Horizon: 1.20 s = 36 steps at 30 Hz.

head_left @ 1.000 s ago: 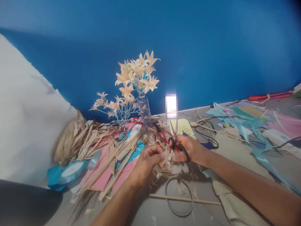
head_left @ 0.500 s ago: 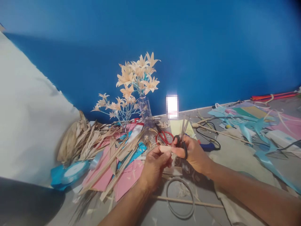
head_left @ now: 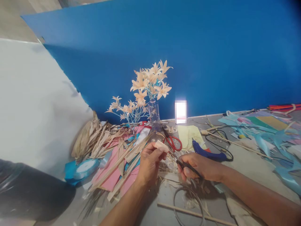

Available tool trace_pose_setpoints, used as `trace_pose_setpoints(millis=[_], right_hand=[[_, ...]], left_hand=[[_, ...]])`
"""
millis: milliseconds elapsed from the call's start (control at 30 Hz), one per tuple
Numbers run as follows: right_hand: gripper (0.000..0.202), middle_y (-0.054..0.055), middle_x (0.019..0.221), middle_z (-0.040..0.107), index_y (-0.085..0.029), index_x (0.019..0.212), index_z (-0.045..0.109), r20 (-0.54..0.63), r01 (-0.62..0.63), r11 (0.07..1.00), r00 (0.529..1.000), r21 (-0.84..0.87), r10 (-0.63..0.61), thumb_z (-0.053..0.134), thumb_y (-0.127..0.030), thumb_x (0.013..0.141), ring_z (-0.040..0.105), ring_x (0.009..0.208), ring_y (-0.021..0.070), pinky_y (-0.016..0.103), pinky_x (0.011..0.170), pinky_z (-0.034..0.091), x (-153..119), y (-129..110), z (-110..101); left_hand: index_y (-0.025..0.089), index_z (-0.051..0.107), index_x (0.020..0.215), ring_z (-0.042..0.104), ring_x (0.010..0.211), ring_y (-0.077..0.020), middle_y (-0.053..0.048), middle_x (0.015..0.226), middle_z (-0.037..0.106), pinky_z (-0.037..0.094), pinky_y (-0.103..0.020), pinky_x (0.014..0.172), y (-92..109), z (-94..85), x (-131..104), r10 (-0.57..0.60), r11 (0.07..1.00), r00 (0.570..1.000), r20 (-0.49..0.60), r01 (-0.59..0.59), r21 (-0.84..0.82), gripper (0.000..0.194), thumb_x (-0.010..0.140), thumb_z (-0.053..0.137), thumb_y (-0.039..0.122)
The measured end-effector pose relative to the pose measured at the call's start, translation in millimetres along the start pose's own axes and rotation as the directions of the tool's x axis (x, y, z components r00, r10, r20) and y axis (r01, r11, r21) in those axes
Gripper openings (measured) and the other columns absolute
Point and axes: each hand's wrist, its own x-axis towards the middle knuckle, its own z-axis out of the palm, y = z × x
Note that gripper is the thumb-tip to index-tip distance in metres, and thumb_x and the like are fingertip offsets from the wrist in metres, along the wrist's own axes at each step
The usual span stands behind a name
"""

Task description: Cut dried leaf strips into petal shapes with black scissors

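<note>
And here come the blades! Half a second ago the black-handled scissors (head_left: 185, 165) pointed up, away from the left hand, while the right fingers met the pale piece (head_left: 161, 146); now the right hand (head_left: 199, 165) has pulled back and tipped them over, the points aimed straight at that piece. So the work looks to have switched from two-handed fingering to bringing the steel in. Whether the tips touch the piece or stop just short, I cannot tell from here, nor whether the blades are parted.

The left hand (head_left: 150, 161) is pinching the pale piece between thumb and fingers, holding it up over the scraps in the middle, its free end sticking out at the top. The right hand is curled firmly round the black handles.

With that right hand lower, more of the blue glue gun (head_left: 208, 153) comes into view, lying just beyond it near the yellow paper (head_left: 188, 135). A red-handled tool (head_left: 178, 143) lies just behind the action. Nearer the wearer, a grey ring (head_left: 174, 204) crosses a thin stick (head_left: 166, 206) on the tabletop (head_left: 164, 194). The cream flowers (head_left: 150, 80) stand untouched at the back.
</note>
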Motion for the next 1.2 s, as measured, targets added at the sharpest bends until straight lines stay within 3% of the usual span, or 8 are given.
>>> trace_pose_setpoints(millis=[200, 467, 633, 900, 1033, 1200], right_hand=[[0.064, 0.006, 0.069, 0.068, -0.013, 0.08, 0.061, -0.018, -0.09, 0.995, 0.996, 0.052, 0.091, 0.067, -0.075, 0.068, 0.051, 0.057, 0.0119, 0.02, 0.049, 0.033, 1, 2, 5], [0.047, 0.003, 0.057, 0.064, -0.013, 0.067, 0.059, -0.09, -0.117, 0.992, 0.989, 0.047, 0.12, 0.074, -0.057, 0.072, 0.049, 0.048, 0.0097, 0.021, 0.048, 0.033, 5, 8, 7], [0.034, 0.0, 0.052, 0.062, -0.014, 0.061, 0.061, -0.141, -0.149, 0.988, 0.978, 0.037, 0.153, 0.077, -0.043, 0.071, 0.05, 0.045, 0.0095, 0.02, 0.047, 0.034, 5, 11, 8], [0.031, 0.0, 0.053, 0.062, -0.014, 0.062, 0.062, -0.131, -0.149, 0.989, 0.98, 0.01, 0.149, 0.074, -0.04, 0.074, 0.051, 0.047, 0.0097, 0.02, 0.048, 0.033, 5, 16, 6], [0.034, 0.001, 0.062, 0.064, -0.014, 0.072, 0.06, -0.176, -0.074, 0.99, 0.98, 0.119, 0.094, 0.077, -0.044, 0.072, 0.052, 0.055, 0.011, 0.021, 0.052, 0.035, 5, 9, 7], [0.039, -0.001, 0.078, 0.061, -0.016, 0.09, 0.059, -0.37, 0.049, 0.967, 0.928, 0.249, 0.048, 0.081, -0.035, 0.065, 0.053, 0.066, 0.0116, 0.022, 0.058, 0.039, 10, 4, 14]], left_hand=[[0.016, 0.061, 0.064, 0.051, 0.058, -0.0109, 0.001, 0.06, 0.059, 0.041, -0.025, 0.062, -5, -6.0, 1, 0.055, 0.975, 0.998, 0.007, -0.056, 0.215, 0.014, 0.073, 0.071, 0.023], [0.017, 0.06, 0.061, 0.053, 0.058, -0.012, 0.001, 0.06, 0.058, 0.044, -0.025, 0.062, -1, -4.7, 1, 0.005, 0.978, 1.0, -0.001, -0.005, 0.209, 0.016, 0.067, 0.073, 0.024], [0.017, 0.061, 0.061, 0.053, 0.06, -0.0127, 0.0, 0.061, 0.058, 0.044, -0.026, 0.063, 0, -6.8, 1, 0.008, 0.976, 0.998, 0.06, -0.021, 0.218, 0.014, 0.069, 0.071, 0.024], [0.018, 0.062, 0.061, 0.053, 0.061, -0.013, -0.001, 0.061, 0.06, 0.044, -0.027, 0.066, 0, -10.6, 0, 0.017, 0.972, 0.997, 0.08, -0.035, 0.233, 0.013, 0.071, 0.068, 0.021], [0.017, 0.062, 0.059, 0.054, 0.063, -0.0136, -0.003, 0.066, 0.064, 0.043, -0.026, 0.065, 3, -2.1, -3, -0.021, 0.972, 0.993, 0.12, -0.007, 0.235, 0.012, 0.069, 0.068, 0.021], [0.016, 0.064, 0.058, 0.046, 0.055, -0.0105, 0.001, 0.055, 0.056, 0.036, -0.023, 0.057, 3, 9.7, -10, -0.106, 0.94, 0.989, 0.102, 0.066, 0.334, 0.011, 0.067, 0.07, 0.018]])
